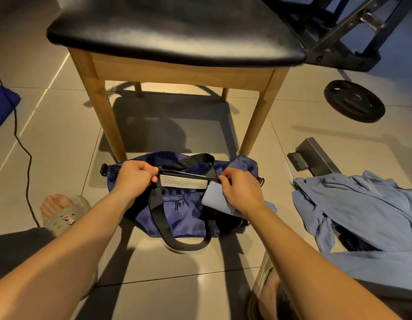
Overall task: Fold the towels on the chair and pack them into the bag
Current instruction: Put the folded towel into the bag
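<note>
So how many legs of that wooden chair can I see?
4: front-left leg and front-right leg by the bag, back-left leg and back-right leg behind them. None hidden.

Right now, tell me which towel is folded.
The towel poking from the bag, under the right hand; the other towel lies crumpled on the right.

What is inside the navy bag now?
A folded light-blue towel shows in the navy bag, partly under the right hand. That hand and the left hand pinch its opening. Deeper contents are hidden by fabric.
</note>
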Demonstrator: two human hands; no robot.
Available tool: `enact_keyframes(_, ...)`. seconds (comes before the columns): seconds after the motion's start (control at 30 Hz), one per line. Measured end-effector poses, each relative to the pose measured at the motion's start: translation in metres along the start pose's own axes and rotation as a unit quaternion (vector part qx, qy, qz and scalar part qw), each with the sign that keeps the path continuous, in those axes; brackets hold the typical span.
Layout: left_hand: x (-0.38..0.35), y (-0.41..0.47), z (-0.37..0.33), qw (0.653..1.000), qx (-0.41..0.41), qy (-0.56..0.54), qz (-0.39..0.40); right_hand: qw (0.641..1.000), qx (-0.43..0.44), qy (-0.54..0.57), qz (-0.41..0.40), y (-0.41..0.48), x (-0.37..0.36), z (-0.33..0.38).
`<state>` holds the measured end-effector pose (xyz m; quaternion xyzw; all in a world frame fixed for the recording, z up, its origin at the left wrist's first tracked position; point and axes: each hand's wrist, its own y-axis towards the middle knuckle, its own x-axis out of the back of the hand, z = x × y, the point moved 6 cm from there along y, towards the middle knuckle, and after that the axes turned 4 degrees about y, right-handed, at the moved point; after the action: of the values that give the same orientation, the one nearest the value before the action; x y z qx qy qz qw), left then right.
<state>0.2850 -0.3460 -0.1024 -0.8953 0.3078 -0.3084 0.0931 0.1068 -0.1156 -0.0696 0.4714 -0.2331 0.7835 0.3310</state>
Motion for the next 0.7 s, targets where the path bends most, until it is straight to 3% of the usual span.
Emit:
enact_keyframes(0.23, 0.004, -0.018, -0.022, 0.997, -0.041, -0.014, 0.062, 0.995, 0.095, 0.022, 0.023, 0.019, -0.012, 0.086)
enact_keyframes(0.5, 0.014, -0.024, -0.019, 0.996, -0.039, -0.018, 0.083, 0.986, 0.118, 0.0, 0.115, 0.027, -0.034, 0.099)
enact_keyframes(0.7, 0.009, -0.027, -0.028, 0.993, -0.052, -0.022, 0.105, 0.985, 0.118, -0.022, 0.125, 0.033, -0.026, 0.097)
